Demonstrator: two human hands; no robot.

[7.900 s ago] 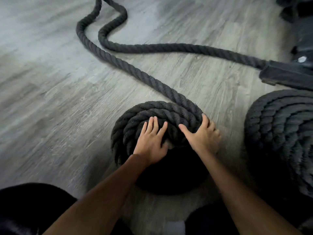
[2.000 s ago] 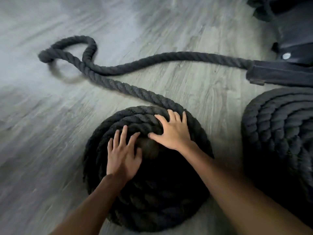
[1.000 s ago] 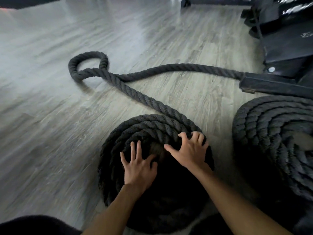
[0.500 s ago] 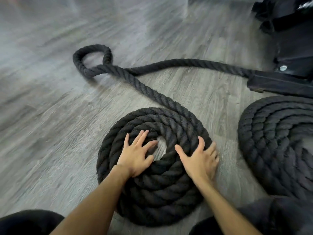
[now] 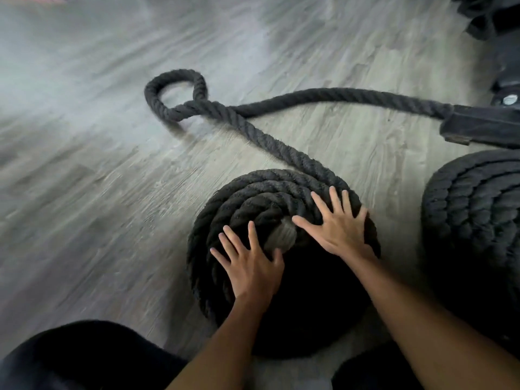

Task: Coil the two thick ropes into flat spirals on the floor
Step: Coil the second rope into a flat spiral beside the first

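Although the frame is sharp enough at centre to show rope strands, no brand, label or writing is legible on any item. 2 black ropes are present on the grey wood-grain floor (image 5: 84, 192). The coil in progress (image 5: 253, 204) lies flat at centre, its near half in deep shadow. The left hand (image 5: 250, 266) rests on the coil's left side, palm down, fingers spread, gripping nothing. The right hand (image 5: 337, 223) lies likewise flat and spread on the coil's right side. A small patch of floor shows at the coil's centre between the 2 hands. The uncoiled tail (image 5: 270, 139) leaves the coil's far right edge, runs up and left, crosses itself in 1 small loop (image 5: 174, 88), then runs right to a black sleeve (image 5: 484, 128) at the right edge. The second coil (image 5: 475, 206) lies at the right, apart from the first, partly cut off. Dark equipment (image 5: 501, 38) with 1 silver bolt (image 5: 510, 99) occupies the upper right corner. Dark-clothed knees fill the lower edge.
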